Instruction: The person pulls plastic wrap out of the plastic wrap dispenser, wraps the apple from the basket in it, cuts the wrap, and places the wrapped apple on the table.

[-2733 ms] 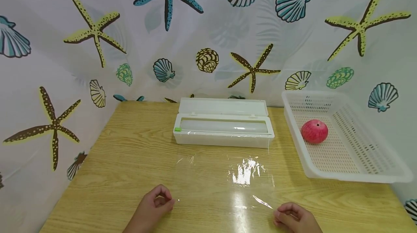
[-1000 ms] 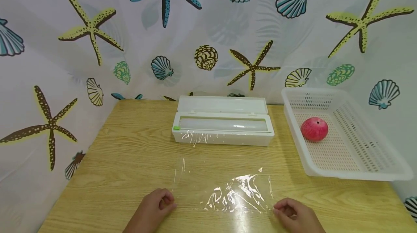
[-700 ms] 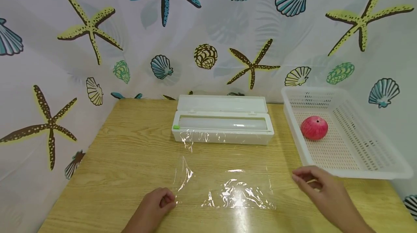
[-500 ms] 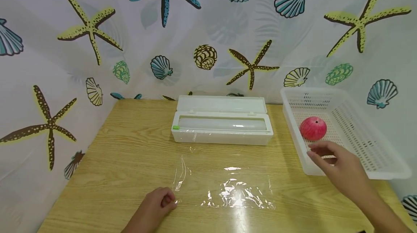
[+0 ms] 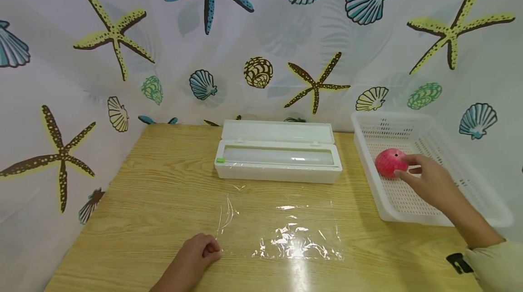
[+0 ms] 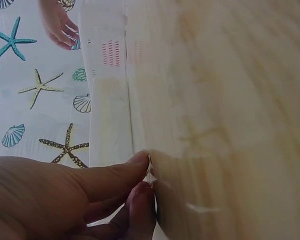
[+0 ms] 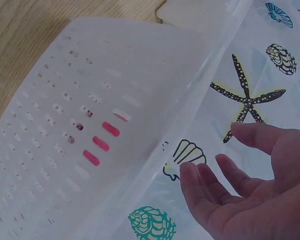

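A sheet of clear plastic wrap (image 5: 292, 237) stretches over the wooden table from its white dispenser box (image 5: 278, 173), whose lid is up and shows the roll inside. My left hand (image 5: 191, 255) pinches the near left corner of the wrap; the left wrist view shows thumb and fingertips (image 6: 140, 159) pressed together on the film. At the right, my right hand (image 5: 433, 180) reaches into the white basket (image 5: 386, 208) with fingers spread and loosely bent at the side of a red apple (image 5: 388, 162). Only red through the basket's slots shows of the apple in the right wrist view.
The dispenser stands at the back of the table (image 5: 163, 192), left of the basket. A pale cloth (image 5: 278, 24) printed with starfish and shells hangs behind and at the sides. A black strap (image 5: 458, 263) is by the right sleeve.
My right hand has let go of the wrap's right corner and moved up and right to the apple. The wrap's near right part now lies crinkled. My left hand stays at its corner.
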Demonstrator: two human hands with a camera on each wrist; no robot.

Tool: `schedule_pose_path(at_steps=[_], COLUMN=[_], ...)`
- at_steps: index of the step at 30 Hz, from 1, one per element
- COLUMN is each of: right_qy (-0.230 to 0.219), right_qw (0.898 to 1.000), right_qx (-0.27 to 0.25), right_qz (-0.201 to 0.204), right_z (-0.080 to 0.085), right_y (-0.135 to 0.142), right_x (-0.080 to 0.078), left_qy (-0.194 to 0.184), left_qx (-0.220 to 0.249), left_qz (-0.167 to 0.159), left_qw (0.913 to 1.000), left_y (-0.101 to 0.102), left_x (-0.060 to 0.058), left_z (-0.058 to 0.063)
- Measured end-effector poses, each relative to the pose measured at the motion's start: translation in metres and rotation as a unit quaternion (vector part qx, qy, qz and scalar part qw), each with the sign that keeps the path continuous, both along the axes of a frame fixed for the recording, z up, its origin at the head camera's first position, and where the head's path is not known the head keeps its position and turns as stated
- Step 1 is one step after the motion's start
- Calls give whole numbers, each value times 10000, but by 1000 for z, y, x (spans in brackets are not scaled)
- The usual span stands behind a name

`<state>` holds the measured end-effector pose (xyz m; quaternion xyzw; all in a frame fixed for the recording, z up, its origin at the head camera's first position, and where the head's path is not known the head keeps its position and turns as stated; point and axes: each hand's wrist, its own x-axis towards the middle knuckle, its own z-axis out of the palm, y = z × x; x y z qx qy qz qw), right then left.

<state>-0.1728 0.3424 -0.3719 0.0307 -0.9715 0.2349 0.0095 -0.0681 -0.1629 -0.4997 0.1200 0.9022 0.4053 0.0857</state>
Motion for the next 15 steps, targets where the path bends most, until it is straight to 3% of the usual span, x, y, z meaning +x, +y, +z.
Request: schedule_pose_path(at_steps=[10, 15], right_qy=[-341, -439], right_qw=[9990, 9986], right_qx=[286, 276], right_qz=[-40, -84], right_z=[-12, -18], right_y=[21, 28], right_x=[-22, -32], left_qy=[-197, -104], left_qx=[-251, -303], left_qz=[-163, -152], left_qw=[9994, 9994], left_y=[5, 8], left_x=[0, 1], left_z=[5, 7])
